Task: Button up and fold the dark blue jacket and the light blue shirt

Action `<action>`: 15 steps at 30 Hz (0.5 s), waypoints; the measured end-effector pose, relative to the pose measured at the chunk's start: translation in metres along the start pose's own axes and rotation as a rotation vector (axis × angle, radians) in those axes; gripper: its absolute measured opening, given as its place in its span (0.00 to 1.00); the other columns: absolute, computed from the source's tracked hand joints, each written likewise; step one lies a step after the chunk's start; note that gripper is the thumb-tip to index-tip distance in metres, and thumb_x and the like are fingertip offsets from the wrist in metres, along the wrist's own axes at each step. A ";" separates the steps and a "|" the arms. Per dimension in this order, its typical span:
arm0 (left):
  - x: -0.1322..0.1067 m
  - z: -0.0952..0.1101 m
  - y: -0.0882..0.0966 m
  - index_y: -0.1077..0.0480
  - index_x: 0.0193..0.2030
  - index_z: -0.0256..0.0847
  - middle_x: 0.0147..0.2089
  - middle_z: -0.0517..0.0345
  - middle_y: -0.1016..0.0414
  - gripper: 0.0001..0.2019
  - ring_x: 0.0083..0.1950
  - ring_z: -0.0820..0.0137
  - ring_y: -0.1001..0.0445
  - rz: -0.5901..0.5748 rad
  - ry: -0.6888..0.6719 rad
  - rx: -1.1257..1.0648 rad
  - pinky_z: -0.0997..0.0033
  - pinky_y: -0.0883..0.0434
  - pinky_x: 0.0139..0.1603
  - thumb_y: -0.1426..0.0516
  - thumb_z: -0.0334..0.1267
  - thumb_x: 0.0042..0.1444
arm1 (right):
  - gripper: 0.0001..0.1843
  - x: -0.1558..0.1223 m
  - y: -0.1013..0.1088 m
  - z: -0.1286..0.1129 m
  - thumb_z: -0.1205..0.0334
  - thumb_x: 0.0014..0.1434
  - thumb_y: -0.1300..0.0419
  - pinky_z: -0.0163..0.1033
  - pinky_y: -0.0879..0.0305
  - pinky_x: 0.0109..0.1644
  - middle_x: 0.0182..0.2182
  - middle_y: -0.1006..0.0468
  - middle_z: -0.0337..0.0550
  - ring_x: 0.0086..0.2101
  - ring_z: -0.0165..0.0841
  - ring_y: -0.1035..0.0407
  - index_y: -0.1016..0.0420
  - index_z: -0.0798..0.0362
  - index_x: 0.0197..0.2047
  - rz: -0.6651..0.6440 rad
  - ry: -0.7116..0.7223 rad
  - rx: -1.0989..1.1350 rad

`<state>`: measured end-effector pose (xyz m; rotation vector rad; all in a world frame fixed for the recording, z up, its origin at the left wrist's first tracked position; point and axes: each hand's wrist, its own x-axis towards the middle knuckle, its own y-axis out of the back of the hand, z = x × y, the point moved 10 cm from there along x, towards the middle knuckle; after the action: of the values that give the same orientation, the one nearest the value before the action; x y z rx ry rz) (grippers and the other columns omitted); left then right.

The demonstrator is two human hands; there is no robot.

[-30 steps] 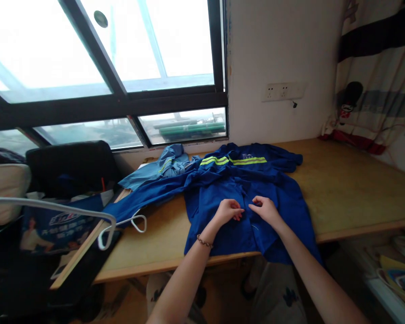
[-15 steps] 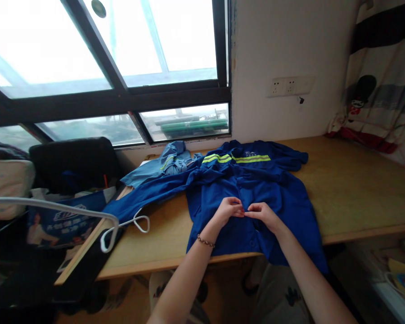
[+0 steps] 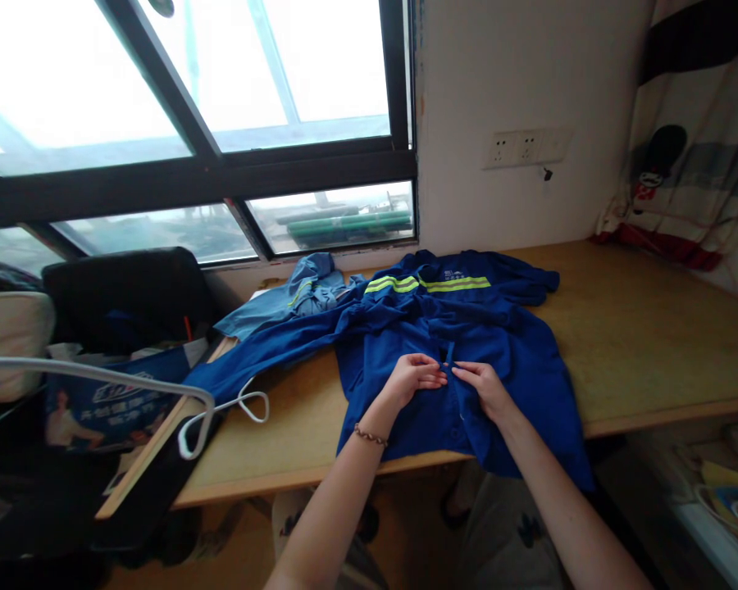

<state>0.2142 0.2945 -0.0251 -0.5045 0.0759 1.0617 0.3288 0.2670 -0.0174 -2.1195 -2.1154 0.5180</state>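
From where I stand, the blue jacket (image 3: 517,352) lies spread on the table (image 3: 640,344), its lower part towards the person and its hem hanging over the near edge. Both hands are at the middle of its front. A second ago they hovered there with a small gap between them and the cloth flat below; half a second ago the fingertips had met over the front seam. Now they have parted slightly, and a narrow strip of the front edge stands up between them, with a dark slit showing just above the fingertips. The left hand (image 3: 415,377), with a bracelet (image 3: 370,437) on its wrist, has its fingers curled in and closed on the left edge of the opening; its thumb is hard to make out. The right hand (image 3: 483,385) pinches the raised strip between thumb and forefinger. Below them a button (image 3: 455,432) shows near the hem. The rest of the jacket has stayed put: one sleeve stretches out to the left, the other lies bunched at the far right, and the yellow stripe (image 3: 458,284) still crosses the chest. The pale blue shirt (image 3: 271,307) is where it was, crumpled beside the jacket under the window (image 3: 338,74), and the white tube (image 3: 129,375) still reaches in from the left, over the bag (image 3: 98,410).
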 end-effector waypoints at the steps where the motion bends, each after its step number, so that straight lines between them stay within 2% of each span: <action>1: 0.000 -0.001 0.000 0.36 0.33 0.32 0.30 0.45 0.25 0.10 0.32 0.64 0.24 0.002 0.005 -0.003 0.68 0.27 0.34 0.40 0.32 0.44 | 0.18 0.000 -0.002 0.001 0.56 0.38 0.34 0.42 0.34 0.41 0.30 0.22 0.45 0.32 0.37 0.28 0.23 0.54 0.35 -0.016 -0.010 0.015; 5: 0.000 -0.002 0.001 0.35 0.33 0.31 0.30 0.44 0.25 0.10 0.33 0.63 0.24 0.013 0.015 -0.007 0.67 0.27 0.35 0.39 0.32 0.44 | 0.18 0.000 -0.002 0.006 0.55 0.38 0.34 0.42 0.34 0.39 0.29 0.22 0.46 0.31 0.39 0.28 0.22 0.54 0.34 -0.014 -0.058 0.047; 8: 0.000 -0.001 0.001 0.35 0.32 0.31 0.30 0.44 0.25 0.10 0.32 0.63 0.24 0.017 0.013 -0.011 0.68 0.27 0.35 0.39 0.31 0.44 | 0.17 0.001 0.003 0.010 0.56 0.36 0.33 0.43 0.34 0.38 0.26 0.22 0.45 0.29 0.39 0.28 0.22 0.54 0.32 0.037 -0.070 -0.001; 12: -0.001 -0.001 0.003 0.35 0.32 0.31 0.30 0.44 0.25 0.10 0.33 0.63 0.24 0.029 0.020 -0.022 0.69 0.27 0.34 0.39 0.31 0.44 | 0.16 0.000 0.008 0.006 0.56 0.38 0.34 0.43 0.34 0.40 0.28 0.22 0.45 0.31 0.39 0.28 0.22 0.53 0.33 0.072 -0.025 0.028; 15: 0.000 -0.005 0.004 0.34 0.32 0.30 0.31 0.44 0.25 0.10 0.33 0.63 0.24 0.025 0.035 -0.001 0.69 0.27 0.33 0.39 0.31 0.43 | 0.15 0.000 0.006 0.003 0.55 0.41 0.36 0.43 0.34 0.41 0.31 0.22 0.45 0.33 0.40 0.28 0.22 0.53 0.33 0.050 -0.001 0.059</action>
<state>0.2118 0.2939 -0.0309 -0.5245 0.1128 1.0777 0.3339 0.2661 -0.0221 -2.1456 -2.0261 0.5799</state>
